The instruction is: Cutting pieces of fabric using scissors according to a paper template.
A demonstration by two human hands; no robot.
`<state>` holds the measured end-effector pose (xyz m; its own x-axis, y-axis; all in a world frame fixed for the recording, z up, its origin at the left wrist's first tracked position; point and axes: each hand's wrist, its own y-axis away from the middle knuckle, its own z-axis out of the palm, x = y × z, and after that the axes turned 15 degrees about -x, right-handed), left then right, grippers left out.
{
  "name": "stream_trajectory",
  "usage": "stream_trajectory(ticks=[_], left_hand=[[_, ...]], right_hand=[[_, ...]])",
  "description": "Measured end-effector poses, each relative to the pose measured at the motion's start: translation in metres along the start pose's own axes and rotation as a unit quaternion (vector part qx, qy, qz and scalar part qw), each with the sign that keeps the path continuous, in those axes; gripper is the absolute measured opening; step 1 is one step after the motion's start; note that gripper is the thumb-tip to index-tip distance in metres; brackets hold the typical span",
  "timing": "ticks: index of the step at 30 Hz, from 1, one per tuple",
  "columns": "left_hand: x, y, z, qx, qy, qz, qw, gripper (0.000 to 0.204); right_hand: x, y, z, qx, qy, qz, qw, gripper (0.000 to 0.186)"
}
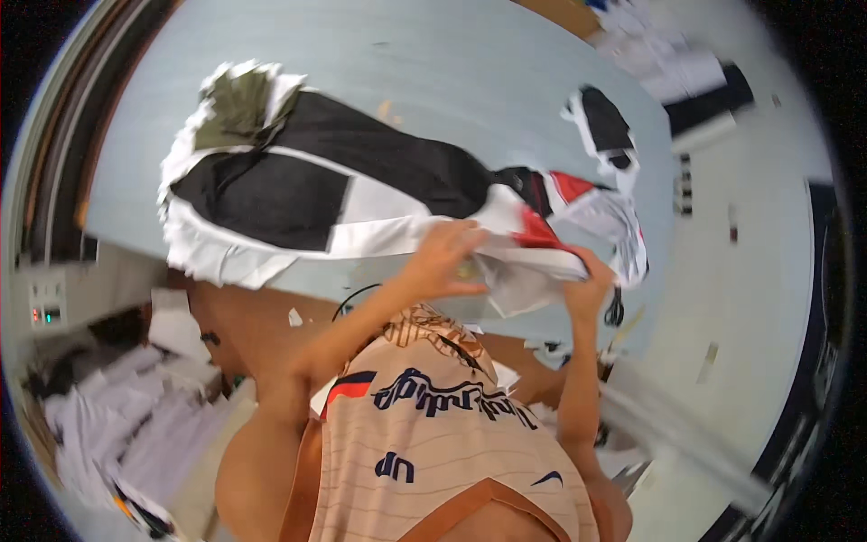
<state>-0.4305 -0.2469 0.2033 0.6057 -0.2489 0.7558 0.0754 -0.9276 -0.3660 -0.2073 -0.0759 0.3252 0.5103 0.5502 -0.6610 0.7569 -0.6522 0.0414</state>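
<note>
A long black-and-white garment piece (379, 149) stretches across the light blue table, its panels lying one over another. Toward its right end, a white and red fabric edge (533, 262) is lifted at the near table edge. My left hand (447, 257) grips the white cloth, thumb below and fingers on top, somewhat blurred. At the other end of that edge my right hand (589, 275) pinches the cloth, with its fingertips partly hidden. A loose white flap (524, 291) hangs between the two hands.
An olive fabric bundle (237, 108) lies at the far left of the table (433, 41). Right of the garment are a small black-and-white piece (603, 122) and crumpled white cloth (623, 230). White fabric heaps (135, 434) sit lower left; more cloth (664, 68) lies far right.
</note>
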Motion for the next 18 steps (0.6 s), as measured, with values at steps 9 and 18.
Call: stream_trajectory(ticks=[9,18], left_hand=[[0.064,-0.075,0.006,0.010,0.004,-0.037,0.999,0.053],[0.118,-0.111,-0.110,0.242,-0.333,-0.146,0.900,0.059]], right_hand=[[0.108,0.014,0.011,-0.045,-0.010,-0.042,0.998,0.045],[0.387,-0.091,0.002,-0.001,0.081,0.019,0.997,0.052]])
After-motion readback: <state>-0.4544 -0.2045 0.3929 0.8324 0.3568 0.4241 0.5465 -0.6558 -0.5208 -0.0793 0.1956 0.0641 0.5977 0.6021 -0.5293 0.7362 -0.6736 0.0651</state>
